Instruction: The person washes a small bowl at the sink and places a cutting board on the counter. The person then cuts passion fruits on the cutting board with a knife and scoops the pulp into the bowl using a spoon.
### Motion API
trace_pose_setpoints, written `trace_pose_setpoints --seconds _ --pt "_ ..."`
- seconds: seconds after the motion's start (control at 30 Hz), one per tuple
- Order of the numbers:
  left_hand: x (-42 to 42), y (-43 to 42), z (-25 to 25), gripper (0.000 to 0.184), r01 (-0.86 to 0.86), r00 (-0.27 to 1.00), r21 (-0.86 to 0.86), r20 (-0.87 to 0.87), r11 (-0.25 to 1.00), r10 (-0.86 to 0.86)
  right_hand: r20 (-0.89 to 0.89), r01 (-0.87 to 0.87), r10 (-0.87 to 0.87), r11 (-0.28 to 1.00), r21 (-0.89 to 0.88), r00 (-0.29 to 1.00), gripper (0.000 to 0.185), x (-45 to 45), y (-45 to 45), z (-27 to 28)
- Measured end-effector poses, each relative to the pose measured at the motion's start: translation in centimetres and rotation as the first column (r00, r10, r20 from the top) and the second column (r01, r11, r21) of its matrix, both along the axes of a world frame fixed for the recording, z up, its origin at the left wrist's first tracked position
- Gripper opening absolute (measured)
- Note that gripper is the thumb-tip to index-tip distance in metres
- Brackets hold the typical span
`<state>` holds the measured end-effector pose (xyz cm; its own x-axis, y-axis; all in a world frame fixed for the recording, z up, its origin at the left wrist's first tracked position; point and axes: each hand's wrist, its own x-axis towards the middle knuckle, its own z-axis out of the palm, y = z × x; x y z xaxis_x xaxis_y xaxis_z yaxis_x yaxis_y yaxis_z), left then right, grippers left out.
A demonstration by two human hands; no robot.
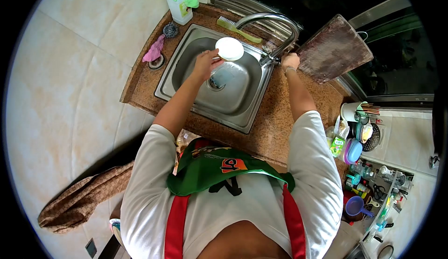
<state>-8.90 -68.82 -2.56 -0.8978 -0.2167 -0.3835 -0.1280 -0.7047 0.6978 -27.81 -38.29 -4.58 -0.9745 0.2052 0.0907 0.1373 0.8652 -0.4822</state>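
My left hand point(206, 64) is closed on the near left edge of a small white dish point(229, 49), held above the steel sink point(255, 101). Whether the dish is a plate or a shallow bowl is hard to tell. Below it, the drain point(216, 80) shows in the basin floor. At the base of the curved chrome faucet point(292, 31), my right hand point(290, 61) is closed around the handle side; the lever itself is mostly hidden by the fingers.
Behind the sink lie a yellow-green brush point(239, 30) and a white bottle point(179, 9) with a green cloth. A steel scrubber point(171, 29) and pink cloth point(154, 49) sit left. A dark cutting board point(334, 49) leans right; kitchenware point(353, 150) crowds the far right.
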Motion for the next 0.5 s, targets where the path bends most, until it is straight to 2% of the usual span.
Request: trace_pose_setpoints --seconds 0.13,0.2,0.27,0.33,0.5 --pt "-0.1 -0.1 -0.1 0.019 -0.001 1.0 -0.004 0.0 1.0 0.001 -0.02 0.007 -0.006 1.0 0.015 1.0 0.029 -0.4 0.4 -0.5" --pt "0.0 -0.3 -0.3 0.019 -0.003 1.0 -0.004 -0.004 1.0 0.003 0.046 -0.056 0.057 0.998 -0.026 0.997 0.031 -0.6 1.0 -0.3" --pt "-0.4 -0.1 -0.4 0.018 0.017 1.0 -0.016 -0.024 1.0 -0.018 0.06 -0.068 0.067 0.998 0.0 0.996 0.033 -0.7 1.1 -0.3" --pt "-0.6 0.2 -0.3 0.018 0.012 1.0 -0.021 -0.021 1.0 -0.013 -0.038 -0.05 0.051 0.998 0.037 0.998 0.032 -0.6 1.1 -0.7" --pt "-1.1 0.3 -0.4 0.018 0.024 0.999 -0.024 -0.023 0.999 -0.025 -0.044 -0.1 0.108 0.983 0.156 0.993 0.031 -0.6 1.3 -1.7"
